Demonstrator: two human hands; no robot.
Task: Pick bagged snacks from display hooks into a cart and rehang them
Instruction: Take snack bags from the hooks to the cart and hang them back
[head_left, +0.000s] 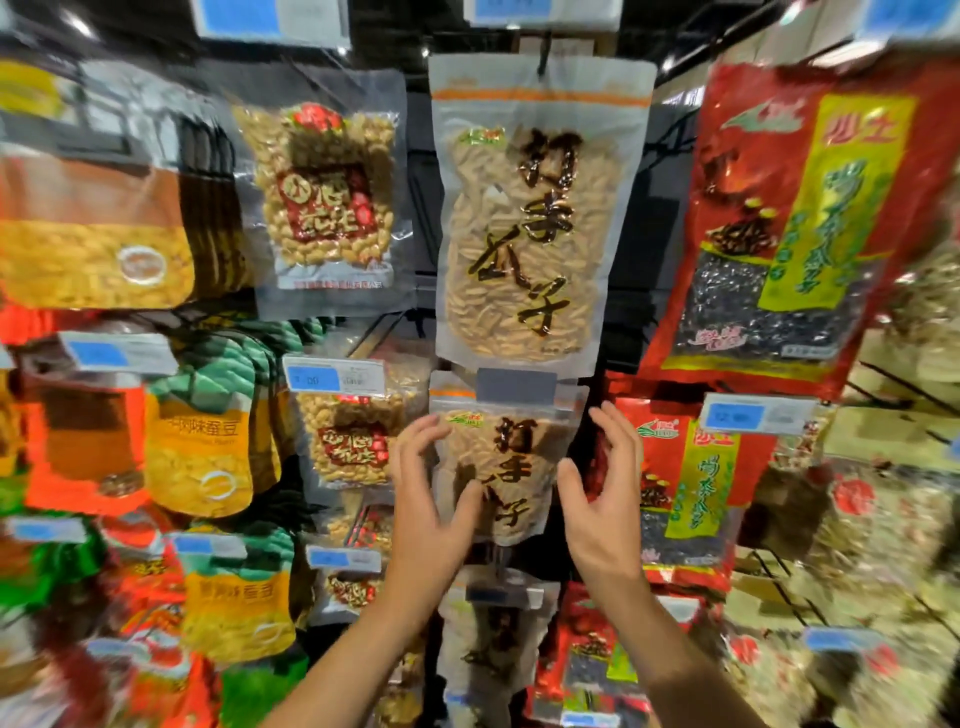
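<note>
A clear bag of pale melon seeds with black lettering (511, 457) hangs on a hook in the middle row of the display. My left hand (434, 488) is at its left edge, fingers spread and the thumb lying on the bag's front. My right hand (605, 493) is at its right edge, fingers apart and curved, holding nothing. A larger bag of the same seeds (530, 218) hangs from the hook above. The cart is out of view.
Peanut bags (324, 187) hang to the left, red sunflower-seed bags (789, 223) to the right, orange and yellow bean bags (197, 447) further left. Blue price tags (335, 375) stick out on hook ends. More seed bags (493, 634) hang below my wrists.
</note>
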